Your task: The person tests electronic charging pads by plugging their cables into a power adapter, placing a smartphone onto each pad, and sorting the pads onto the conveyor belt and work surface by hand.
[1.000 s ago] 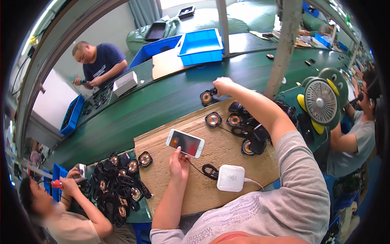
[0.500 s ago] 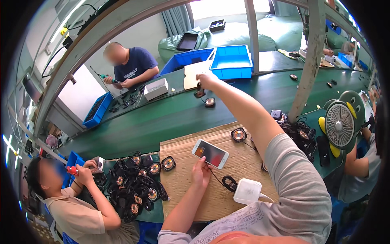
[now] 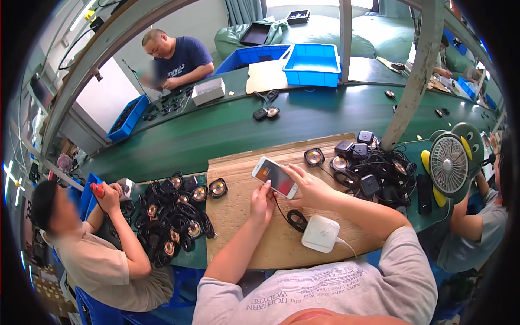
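A white-framed phone point(image 3: 274, 174) with a lit screen is in my left hand point(image 3: 263, 203), thumb over its lower edge. My right hand point(image 3: 312, 187) reaches the phone from the right, its fingers stretched out along the upper right edge. A black cable point(image 3: 296, 220) hangs from near my left hand and coils beside a white square charger-like box point(image 3: 320, 234), which has a white cord. Under them lies a cardboard sheet point(image 3: 238, 227). Small round speaker-like units point(image 3: 313, 157) with copper-coloured centres and black frames stand near its edges, one at the left point(image 3: 218, 188).
Black cabled units point(image 3: 173, 216) are heaped at left, another heap point(image 3: 374, 168) at right. Beyond runs a green conveyor belt point(image 3: 216, 143) carrying a cabled unit point(image 3: 266, 112). A blue bin point(image 3: 312, 65), a metal post point(image 3: 414, 81) and a fan point(image 3: 449, 165) stand around. Co-workers sit left, right and opposite.
My right hand has let go of a cabled unit, which now lies on the far belt, and has come back to the phone. My left hand still holds the phone.
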The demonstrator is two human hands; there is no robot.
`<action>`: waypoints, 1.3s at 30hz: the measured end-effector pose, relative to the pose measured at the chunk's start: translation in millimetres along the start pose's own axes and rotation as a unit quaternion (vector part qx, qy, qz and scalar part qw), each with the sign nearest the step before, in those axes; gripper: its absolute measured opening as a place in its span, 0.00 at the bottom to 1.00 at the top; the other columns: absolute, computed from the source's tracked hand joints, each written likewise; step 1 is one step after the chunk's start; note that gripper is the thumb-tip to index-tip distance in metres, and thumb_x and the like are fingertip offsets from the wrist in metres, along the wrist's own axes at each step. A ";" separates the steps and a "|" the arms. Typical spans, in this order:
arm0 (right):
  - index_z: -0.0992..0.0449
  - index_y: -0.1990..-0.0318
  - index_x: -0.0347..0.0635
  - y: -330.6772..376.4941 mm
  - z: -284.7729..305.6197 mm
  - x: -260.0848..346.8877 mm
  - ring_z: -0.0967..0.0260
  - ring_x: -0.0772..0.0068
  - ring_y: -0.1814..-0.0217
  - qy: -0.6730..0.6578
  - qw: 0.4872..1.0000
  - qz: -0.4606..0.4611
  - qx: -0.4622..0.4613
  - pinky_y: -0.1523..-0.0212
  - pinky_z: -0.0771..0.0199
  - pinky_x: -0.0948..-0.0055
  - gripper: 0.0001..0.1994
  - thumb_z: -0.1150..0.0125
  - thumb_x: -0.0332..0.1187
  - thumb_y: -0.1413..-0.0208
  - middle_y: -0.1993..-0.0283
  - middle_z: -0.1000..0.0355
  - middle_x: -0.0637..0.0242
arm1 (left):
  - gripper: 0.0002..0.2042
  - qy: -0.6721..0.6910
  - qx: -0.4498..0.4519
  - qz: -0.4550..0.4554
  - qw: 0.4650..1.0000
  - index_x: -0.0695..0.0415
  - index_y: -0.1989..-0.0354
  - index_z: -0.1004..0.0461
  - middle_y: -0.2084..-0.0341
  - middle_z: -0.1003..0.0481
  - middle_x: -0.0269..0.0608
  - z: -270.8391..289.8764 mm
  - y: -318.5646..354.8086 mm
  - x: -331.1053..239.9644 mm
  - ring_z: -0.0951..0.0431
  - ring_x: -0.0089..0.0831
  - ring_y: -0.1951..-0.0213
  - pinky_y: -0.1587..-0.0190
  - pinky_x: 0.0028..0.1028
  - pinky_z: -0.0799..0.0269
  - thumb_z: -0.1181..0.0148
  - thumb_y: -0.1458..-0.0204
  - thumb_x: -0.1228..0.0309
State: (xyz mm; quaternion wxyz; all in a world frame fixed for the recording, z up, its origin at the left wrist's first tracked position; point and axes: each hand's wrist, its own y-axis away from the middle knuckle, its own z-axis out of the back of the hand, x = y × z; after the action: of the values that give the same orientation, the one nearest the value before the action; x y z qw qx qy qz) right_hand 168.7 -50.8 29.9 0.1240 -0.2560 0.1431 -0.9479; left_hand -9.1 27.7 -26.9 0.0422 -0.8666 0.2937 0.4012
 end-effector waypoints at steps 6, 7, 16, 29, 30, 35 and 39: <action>0.52 0.32 0.47 18.5 -6.8 5.4 0.32 0.43 0.51 -0.081 0.994 -0.073 -0.016 0.53 0.27 0.59 0.47 0.33 0.31 0.64 0.44 0.38 0.47 | 0.08 -0.096 0.032 -0.032 0.994 0.59 0.56 0.28 0.70 0.26 0.33 -7.9 0.3 3.3 0.31 0.15 0.72 0.70 0.13 0.36 0.46 0.41 0.71; 0.52 0.32 0.48 20.8 -4.9 5.9 0.32 0.43 0.51 -0.091 0.992 -0.087 -0.013 0.54 0.27 0.59 0.47 0.33 0.31 0.64 0.45 0.38 0.47 | 0.08 -0.113 0.039 -0.037 0.992 0.59 0.56 0.28 0.70 0.26 0.33 -8.8 1.2 3.8 0.31 0.15 0.72 0.70 0.13 0.36 0.46 0.41 0.71; 0.52 0.32 0.49 36.0 -9.4 -22.0 0.32 0.44 0.52 -0.013 0.985 -0.159 -0.072 0.55 0.28 0.59 0.46 0.33 0.34 0.61 0.47 0.37 0.47 | 0.12 -0.214 -0.064 -0.183 0.958 0.58 0.53 0.32 0.70 0.26 0.34 -0.6 -1.8 -0.7 0.28 0.19 0.70 0.68 0.17 0.31 0.50 0.39 0.64; 0.47 0.33 0.51 130.2 7.1 52.7 0.38 0.46 0.41 0.135 0.990 -0.031 0.022 0.44 0.35 0.59 0.43 0.34 0.51 0.57 0.38 0.42 0.44 | 0.08 -0.772 0.161 -0.406 0.461 0.55 0.72 0.27 0.76 0.24 0.38 -48.5 60.3 11.5 0.26 0.35 0.77 0.74 0.31 0.31 0.48 0.45 0.66; 0.46 0.34 0.51 139.1 2.2 55.7 0.39 0.46 0.40 0.101 0.994 -0.036 0.011 0.43 0.36 0.59 0.42 0.34 0.50 0.57 0.38 0.42 0.44 | 0.08 -0.782 0.165 -0.388 0.459 0.54 0.72 0.27 0.78 0.24 0.37 -45.1 62.4 17.1 0.27 0.34 0.79 0.75 0.31 0.31 0.48 0.46 0.66; 0.45 0.34 0.54 157.0 -4.8 59.7 0.43 0.47 0.37 0.000 0.997 -0.067 -0.028 0.40 0.40 0.58 0.40 0.34 0.47 0.57 0.37 0.43 0.48 | 0.06 -0.827 0.139 -0.394 0.377 0.54 0.77 0.28 0.85 0.28 0.37 -53.9 62.9 6.8 0.30 0.35 0.85 0.81 0.31 0.35 0.46 0.53 0.67; 0.44 0.35 0.55 157.7 -3.2 65.7 0.44 0.48 0.36 -0.006 0.994 -0.099 -0.040 0.39 0.42 0.58 0.40 0.34 0.45 0.58 0.37 0.43 0.51 | 0.13 -0.802 -0.127 -0.334 0.478 0.60 0.81 0.29 0.88 0.32 0.45 -56.6 49.2 -78.9 0.38 0.40 0.86 0.79 0.36 0.39 0.49 0.46 0.68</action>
State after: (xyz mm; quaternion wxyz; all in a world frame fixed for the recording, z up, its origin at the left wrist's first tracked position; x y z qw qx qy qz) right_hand 137.4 -216.8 4.0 0.0201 -0.2796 0.1545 -0.9474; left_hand -37.8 7.1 76.0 0.2794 -0.1959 -0.2340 0.9104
